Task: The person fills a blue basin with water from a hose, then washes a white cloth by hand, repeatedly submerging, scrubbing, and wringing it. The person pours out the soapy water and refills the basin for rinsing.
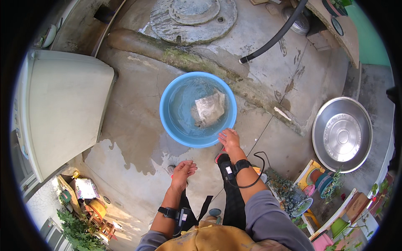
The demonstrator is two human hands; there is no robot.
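Observation:
A round blue plastic basin [165,125] with water in it stands on the concrete ground before me. In its right half lies a wet, greyish-white cloth [209,108], partly under water. My right hand [229,138] is over the basin's lower right rim, fingers a little bent, holding nothing; whether it touches the rim I cannot tell. Lower and to the left, away from the basin, my left hand [184,172] hangs with bent fingers and nothing in it.
A white washing machine [69,106] stands at left, a large metal basin [342,135] at right. Beyond the blue basin are a dark hose [273,40], a low concrete ridge [191,58] and a round concrete cover [194,34]. Potted plants [285,191] stand at lower right. The ground is partly wet.

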